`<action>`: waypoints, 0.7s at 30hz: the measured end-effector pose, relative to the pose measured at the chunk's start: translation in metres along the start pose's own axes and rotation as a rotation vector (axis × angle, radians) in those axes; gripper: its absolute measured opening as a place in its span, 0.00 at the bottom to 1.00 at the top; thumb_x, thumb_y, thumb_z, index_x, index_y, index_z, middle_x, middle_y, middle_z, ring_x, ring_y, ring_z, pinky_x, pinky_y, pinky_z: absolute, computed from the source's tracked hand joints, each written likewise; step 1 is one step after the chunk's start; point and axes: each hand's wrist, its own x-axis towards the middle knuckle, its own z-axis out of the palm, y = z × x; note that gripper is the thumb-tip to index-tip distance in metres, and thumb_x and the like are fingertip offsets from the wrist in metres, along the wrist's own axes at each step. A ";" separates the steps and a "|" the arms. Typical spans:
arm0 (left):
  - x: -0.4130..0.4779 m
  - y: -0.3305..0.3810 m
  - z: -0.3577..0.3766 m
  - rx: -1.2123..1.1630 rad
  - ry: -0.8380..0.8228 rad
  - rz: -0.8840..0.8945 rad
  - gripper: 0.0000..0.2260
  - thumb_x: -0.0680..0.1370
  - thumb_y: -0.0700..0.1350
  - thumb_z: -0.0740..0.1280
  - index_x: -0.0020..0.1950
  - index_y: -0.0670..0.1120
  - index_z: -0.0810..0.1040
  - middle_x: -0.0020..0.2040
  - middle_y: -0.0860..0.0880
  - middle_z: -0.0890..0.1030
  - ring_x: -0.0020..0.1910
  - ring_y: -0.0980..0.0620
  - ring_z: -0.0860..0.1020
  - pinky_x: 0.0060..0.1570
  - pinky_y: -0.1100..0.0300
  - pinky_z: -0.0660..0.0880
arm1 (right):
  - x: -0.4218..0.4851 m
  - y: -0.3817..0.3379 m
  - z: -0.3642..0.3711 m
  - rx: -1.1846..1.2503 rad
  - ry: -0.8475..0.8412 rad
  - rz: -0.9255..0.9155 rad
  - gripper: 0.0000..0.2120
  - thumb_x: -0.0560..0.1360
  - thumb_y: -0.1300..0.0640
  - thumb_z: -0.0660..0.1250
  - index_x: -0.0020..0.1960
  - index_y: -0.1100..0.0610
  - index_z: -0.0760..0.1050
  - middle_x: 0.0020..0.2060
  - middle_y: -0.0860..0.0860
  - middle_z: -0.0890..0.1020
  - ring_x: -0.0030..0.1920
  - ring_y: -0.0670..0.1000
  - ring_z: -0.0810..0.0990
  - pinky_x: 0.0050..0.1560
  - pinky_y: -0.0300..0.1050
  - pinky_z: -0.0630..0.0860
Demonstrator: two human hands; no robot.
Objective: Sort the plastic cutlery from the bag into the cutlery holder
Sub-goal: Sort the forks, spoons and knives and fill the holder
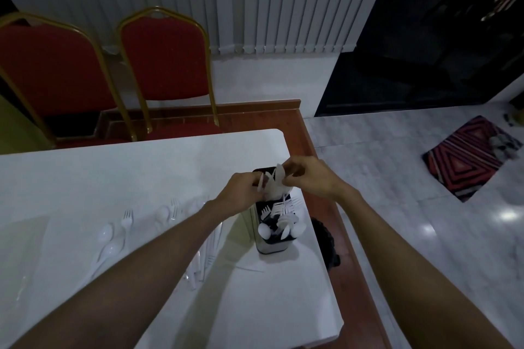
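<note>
A dark cutlery holder (272,245) with metal sides stands near the right edge of the white table (113,178). White plastic forks (279,208) and spoons (279,227) fill its near compartments. Above its far compartment both hands meet over a bunch of white plastic knives (273,185). My left hand (241,193) pinches the knives from the left. My right hand (306,176) pinches their tips from the right. Loose white spoons (109,241) and forks (126,217) lie on the table to the left, partly hidden under my left forearm.
A clear plastic bag (19,258) lies at the table's left. Two red chairs with gold frames (158,65) stand behind the table. The table's right edge drops to a wooden ledge and tiled floor, where a striped mat (467,156) lies.
</note>
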 end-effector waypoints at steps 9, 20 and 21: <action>-0.014 -0.014 -0.001 -0.069 0.017 0.078 0.25 0.68 0.40 0.74 0.64 0.48 0.75 0.54 0.47 0.78 0.52 0.49 0.78 0.54 0.48 0.78 | -0.010 -0.008 0.020 0.198 0.091 -0.050 0.10 0.75 0.46 0.66 0.56 0.43 0.79 0.49 0.41 0.83 0.52 0.41 0.80 0.53 0.40 0.76; -0.041 -0.052 -0.023 -0.042 0.169 0.144 0.23 0.74 0.37 0.67 0.69 0.47 0.72 0.65 0.50 0.75 0.60 0.58 0.72 0.58 0.71 0.64 | -0.012 -0.020 0.056 -0.036 0.560 -0.120 0.08 0.75 0.47 0.68 0.53 0.46 0.81 0.47 0.42 0.76 0.52 0.46 0.72 0.54 0.43 0.72; -0.046 -0.060 -0.029 -0.041 0.205 0.135 0.21 0.75 0.37 0.67 0.68 0.46 0.73 0.65 0.50 0.76 0.61 0.57 0.73 0.59 0.71 0.64 | -0.014 -0.032 0.059 -0.024 0.601 -0.175 0.08 0.76 0.49 0.69 0.53 0.49 0.81 0.48 0.44 0.77 0.51 0.46 0.74 0.53 0.41 0.72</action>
